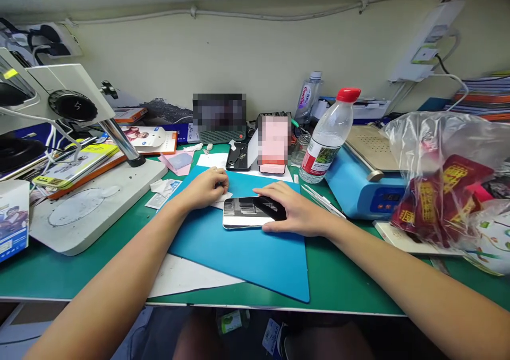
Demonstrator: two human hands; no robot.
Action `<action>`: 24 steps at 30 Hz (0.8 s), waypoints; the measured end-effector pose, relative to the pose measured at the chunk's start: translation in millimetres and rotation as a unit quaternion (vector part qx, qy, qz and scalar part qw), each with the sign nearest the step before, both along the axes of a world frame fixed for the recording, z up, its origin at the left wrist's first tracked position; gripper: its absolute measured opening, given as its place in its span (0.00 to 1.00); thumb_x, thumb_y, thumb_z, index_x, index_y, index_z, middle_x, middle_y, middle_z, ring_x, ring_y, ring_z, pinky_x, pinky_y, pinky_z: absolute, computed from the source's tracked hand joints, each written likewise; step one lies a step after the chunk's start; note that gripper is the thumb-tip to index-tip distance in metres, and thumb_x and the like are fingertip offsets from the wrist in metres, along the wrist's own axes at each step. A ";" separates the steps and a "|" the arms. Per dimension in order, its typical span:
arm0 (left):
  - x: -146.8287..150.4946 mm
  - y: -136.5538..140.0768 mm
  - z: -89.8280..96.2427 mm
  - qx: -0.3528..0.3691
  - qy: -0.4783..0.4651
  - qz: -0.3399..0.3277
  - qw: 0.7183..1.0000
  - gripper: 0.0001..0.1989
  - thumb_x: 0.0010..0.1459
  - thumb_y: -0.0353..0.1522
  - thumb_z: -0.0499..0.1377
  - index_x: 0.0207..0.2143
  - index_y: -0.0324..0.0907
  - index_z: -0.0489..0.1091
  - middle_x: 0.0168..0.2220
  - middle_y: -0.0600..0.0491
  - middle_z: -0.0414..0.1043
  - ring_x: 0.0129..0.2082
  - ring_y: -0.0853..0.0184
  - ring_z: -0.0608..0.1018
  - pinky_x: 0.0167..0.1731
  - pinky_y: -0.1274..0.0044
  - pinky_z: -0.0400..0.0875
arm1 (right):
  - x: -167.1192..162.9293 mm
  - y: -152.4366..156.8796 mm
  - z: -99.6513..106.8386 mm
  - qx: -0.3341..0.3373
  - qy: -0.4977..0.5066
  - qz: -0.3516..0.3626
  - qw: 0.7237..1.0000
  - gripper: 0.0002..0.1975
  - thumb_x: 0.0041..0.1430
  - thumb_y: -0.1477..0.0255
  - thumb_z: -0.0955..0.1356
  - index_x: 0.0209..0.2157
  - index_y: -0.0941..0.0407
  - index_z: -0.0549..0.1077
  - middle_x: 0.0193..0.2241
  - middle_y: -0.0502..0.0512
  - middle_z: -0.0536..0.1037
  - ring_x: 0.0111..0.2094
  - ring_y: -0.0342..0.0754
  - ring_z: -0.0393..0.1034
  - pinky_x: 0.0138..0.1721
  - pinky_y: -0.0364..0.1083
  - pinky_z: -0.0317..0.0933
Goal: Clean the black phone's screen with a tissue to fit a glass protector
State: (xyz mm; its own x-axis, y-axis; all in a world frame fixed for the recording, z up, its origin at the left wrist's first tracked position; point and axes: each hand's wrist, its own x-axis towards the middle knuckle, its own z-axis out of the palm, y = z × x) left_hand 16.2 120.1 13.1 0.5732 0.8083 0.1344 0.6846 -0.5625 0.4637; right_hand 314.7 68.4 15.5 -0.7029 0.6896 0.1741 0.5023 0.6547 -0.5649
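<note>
A phone (243, 214) with a glossy, reflective face lies lengthwise on the blue mat (247, 259). My right hand (289, 211) grips its right end, thumb along the near edge and fingers over the far edge. Just beyond the phone's left end, my left hand (209, 187) is curled closed above the mat. A small white piece, like a wipe or paper (222, 201), pokes out from under those fingers; what they pinch is hidden.
Behind the mat are a dark phone part (238, 156), a propped phone with a lit pink screen (274, 142) and a red-capped water bottle (329, 139). A blue heating device (358, 184) and plastic bag (434, 142) stand right; a white stand base (95, 206) stands left.
</note>
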 end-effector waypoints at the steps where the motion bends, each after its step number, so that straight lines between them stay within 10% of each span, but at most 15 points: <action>1: 0.1 -1.0 0.9 -0.003 0.000 0.000 1.000 0.17 0.71 0.39 0.63 0.58 0.43 0.73 0.58 0.45 0.75 0.51 0.57 0.81 0.50 0.60 0.79 | 0.1 -0.1 -0.5 0.002 0.004 0.001 1.000 0.44 0.56 0.51 0.77 0.69 0.53 0.68 0.57 0.66 0.74 0.60 0.64 0.68 0.62 0.66 0.65; 24: -3.2 -1.0 -2.8 0.017 -0.066 0.004 0.998 0.15 0.61 0.44 0.58 0.37 0.47 0.81 0.38 0.49 0.81 0.36 0.55 0.80 0.35 0.70 0.70 | 1.5 -1.0 -4.7 -0.018 0.002 0.026 0.999 0.39 0.63 0.48 0.73 0.68 0.55 0.69 0.62 0.64 0.72 0.65 0.59 0.63 0.69 0.58 0.58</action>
